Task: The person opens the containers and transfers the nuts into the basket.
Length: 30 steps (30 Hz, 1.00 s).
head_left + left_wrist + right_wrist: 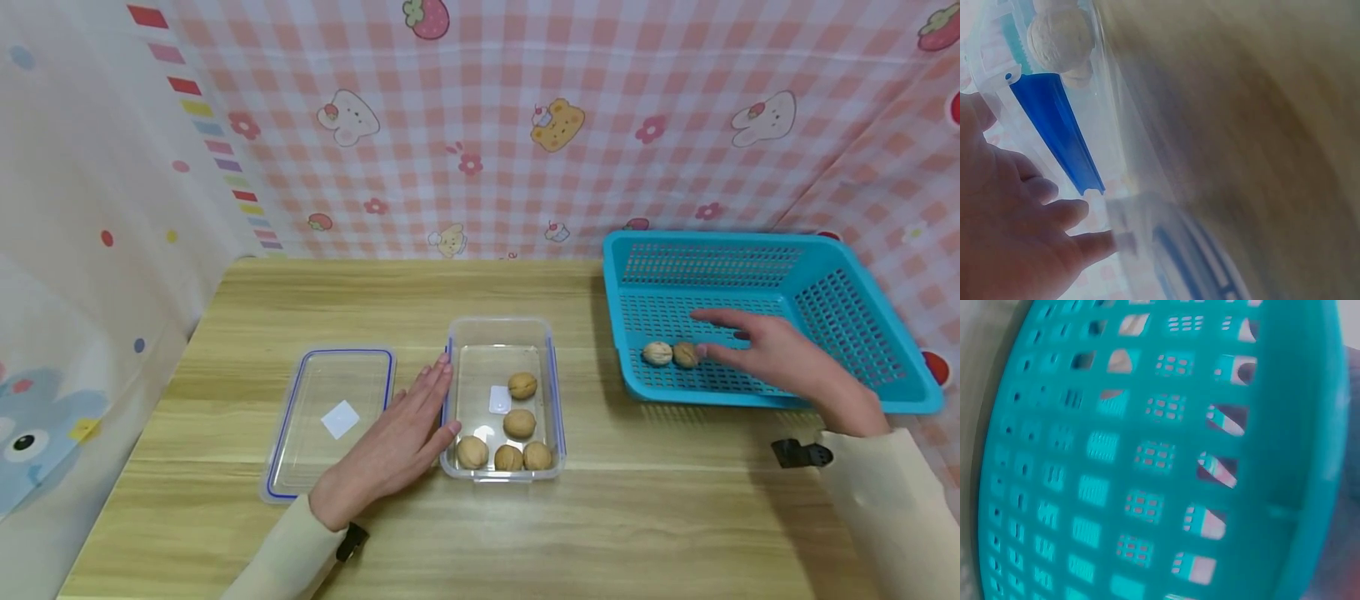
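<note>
My left hand (393,437) lies along the left wall of a clear plastic box (557,400), fingers straight and touching its rim. Inside the box are several walnuts (519,423), mostly toward its near end. The left wrist view shows the box's blue side latch (1057,131) beside the fingers, with a walnut (1060,40) behind the clear wall. My right hand (780,350) reaches into a blue basket (862,404), thumb and fingers spread apart. Its thumb tip is right at the darker of two walnuts (685,355). In the right wrist view, the basket's perforated wall (1129,469) hides most of that hand.
A clear lid (337,354) with a blue seal and a white label lies left of the box, partly behind the left hand. All this stands on a wooden table (585,533). Patterned cloth (495,75) hangs behind and at both sides.
</note>
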Available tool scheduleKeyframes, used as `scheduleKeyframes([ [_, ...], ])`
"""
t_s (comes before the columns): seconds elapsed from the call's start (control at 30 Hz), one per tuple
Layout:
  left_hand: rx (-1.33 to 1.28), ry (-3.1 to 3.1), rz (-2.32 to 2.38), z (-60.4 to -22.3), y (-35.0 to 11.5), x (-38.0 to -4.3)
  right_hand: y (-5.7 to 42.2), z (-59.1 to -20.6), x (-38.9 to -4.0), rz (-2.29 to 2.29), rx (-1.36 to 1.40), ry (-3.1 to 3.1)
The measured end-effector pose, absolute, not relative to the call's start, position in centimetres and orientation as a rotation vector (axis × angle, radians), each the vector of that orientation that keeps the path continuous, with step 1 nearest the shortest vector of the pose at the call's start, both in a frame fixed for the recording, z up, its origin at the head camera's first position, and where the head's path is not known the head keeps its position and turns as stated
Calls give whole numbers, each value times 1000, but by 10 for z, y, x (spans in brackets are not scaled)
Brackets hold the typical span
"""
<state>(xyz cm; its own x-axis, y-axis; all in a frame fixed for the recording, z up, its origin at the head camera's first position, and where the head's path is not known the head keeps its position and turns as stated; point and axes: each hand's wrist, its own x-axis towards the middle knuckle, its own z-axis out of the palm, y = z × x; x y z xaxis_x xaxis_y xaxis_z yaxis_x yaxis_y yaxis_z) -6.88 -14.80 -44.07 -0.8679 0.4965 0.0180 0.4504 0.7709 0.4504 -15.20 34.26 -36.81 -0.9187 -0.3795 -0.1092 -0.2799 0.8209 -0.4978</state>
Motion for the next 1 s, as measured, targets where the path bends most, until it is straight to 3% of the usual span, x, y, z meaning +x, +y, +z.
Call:
scheduleKeyframes([
  [1.0, 758, 2861, 704, -440, -148, -68, 284, -366, -106, -1183, -932, 3312],
])
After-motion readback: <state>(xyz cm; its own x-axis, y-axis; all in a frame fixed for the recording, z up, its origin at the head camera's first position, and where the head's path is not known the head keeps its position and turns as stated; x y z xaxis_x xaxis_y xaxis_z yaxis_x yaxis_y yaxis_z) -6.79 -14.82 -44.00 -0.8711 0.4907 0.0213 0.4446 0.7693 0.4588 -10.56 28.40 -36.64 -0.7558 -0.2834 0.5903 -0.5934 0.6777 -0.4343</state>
